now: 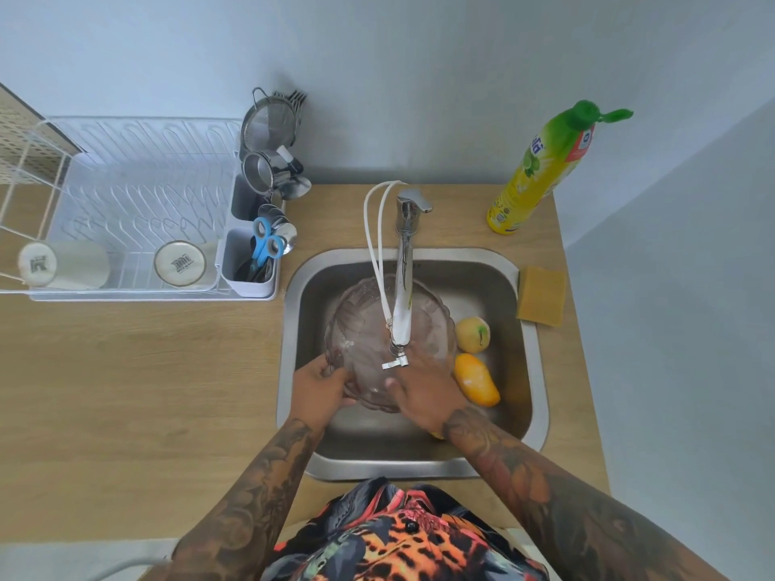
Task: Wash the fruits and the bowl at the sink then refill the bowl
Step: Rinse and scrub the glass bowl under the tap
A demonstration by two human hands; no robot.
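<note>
The fingers (331, 373) of the left hand (321, 390) curl over the near rim of the bowl (365, 329) and pinch it, so the bowl stays tipped up and does not slide. The right hand (423, 390) lies inside the bowl with its fingers nearly flat against the glass. It holds nothing; it looks like it is rubbing the bowl clean.

The bowl is in the sink (532, 329), right under the tap (404, 283), so the water can run into it. I cannot see the water clearly, but the glass looks wet.

Two fruits wait in the sink just beside the bowl, on its right. One is a round yellow fruit (472, 334) and one is a mango (477, 380). They sit there so they can get washed too, and they stay out of the bowl while it is cleaned. A bit of something yellow peeks out under the right wrist; I cannot tell what it is.

The sponge (541, 295) lies on the bench (138, 371) by the sink edge, and the soap bottle (541, 169) stands behind it, both close by for washing.

I think the bowl wash is about half done, and filling the bowl comes later.
</note>
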